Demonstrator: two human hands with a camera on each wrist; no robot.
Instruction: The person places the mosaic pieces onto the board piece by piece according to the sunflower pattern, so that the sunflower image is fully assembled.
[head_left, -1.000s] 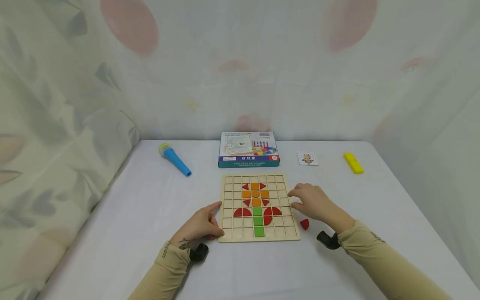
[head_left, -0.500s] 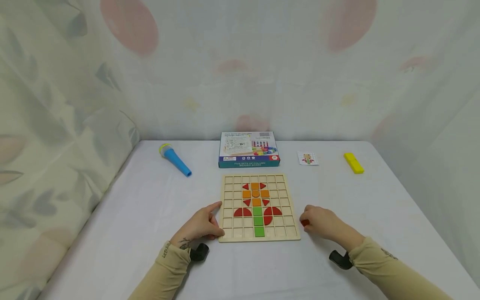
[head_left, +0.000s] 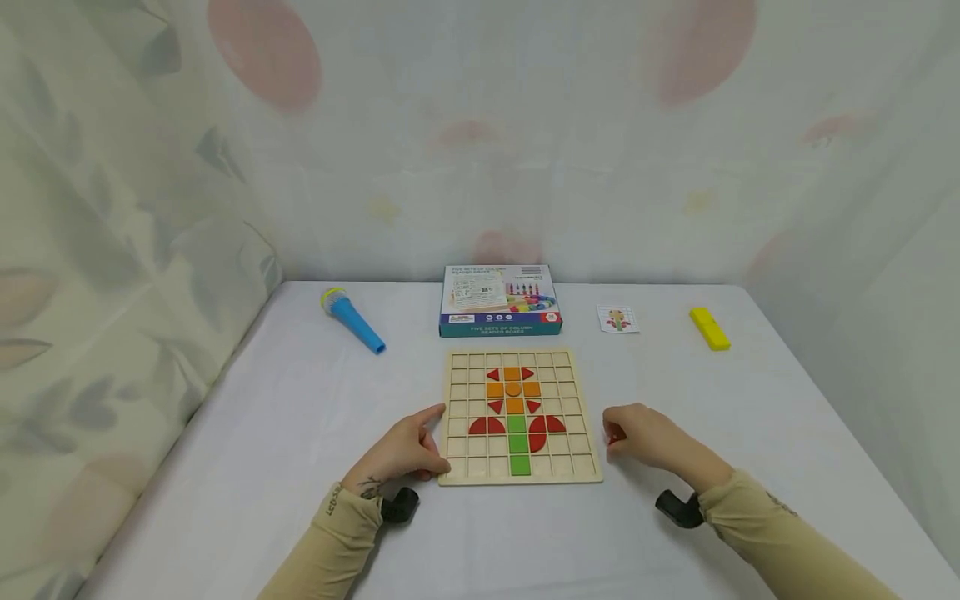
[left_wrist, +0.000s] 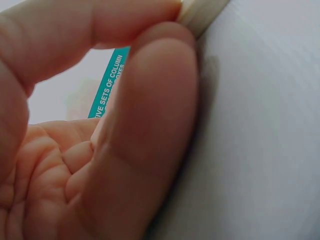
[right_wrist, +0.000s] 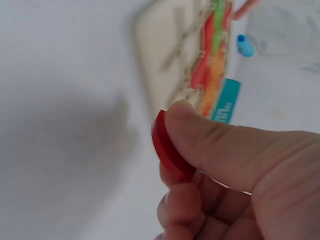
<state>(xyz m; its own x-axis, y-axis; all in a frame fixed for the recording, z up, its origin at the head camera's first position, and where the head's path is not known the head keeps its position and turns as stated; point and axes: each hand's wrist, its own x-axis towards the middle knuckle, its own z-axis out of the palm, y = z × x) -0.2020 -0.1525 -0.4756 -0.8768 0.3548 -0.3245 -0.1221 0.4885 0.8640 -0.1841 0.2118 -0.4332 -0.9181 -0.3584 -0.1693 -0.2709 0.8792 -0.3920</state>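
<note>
A pale wooden grid board (head_left: pixel 579 446) lies flat on the white table. Green squares (head_left: pixel 519 444) form a column on it, topped by orange pieces (head_left: pixel 514 406), with red triangles and red rounded pieces on both sides. My left hand (head_left: pixel 393 448) rests at the board's left edge, index finger and thumb touching it apart from each other. Right of the board, my right hand (head_left: pixel 648 437) pinches a red curved-edge piece (right_wrist: pixel 170 150) between thumb and fingers. In the right wrist view this piece is held above the table, partly covered by the thumb.
Behind the board stands a flat toy box (head_left: pixel 500 330) with a teal front. A blue toy microphone (head_left: pixel 357 323) lies at the back left. On the right are a small pattern card (head_left: pixel 618 319) and a yellow block (head_left: pixel 709 328). Cloth hangs at the back and sides.
My right hand moved from the board's right edge down to the red piece on the table, pinched it and rose slightly with it. My left hand stayed at the board.
</note>
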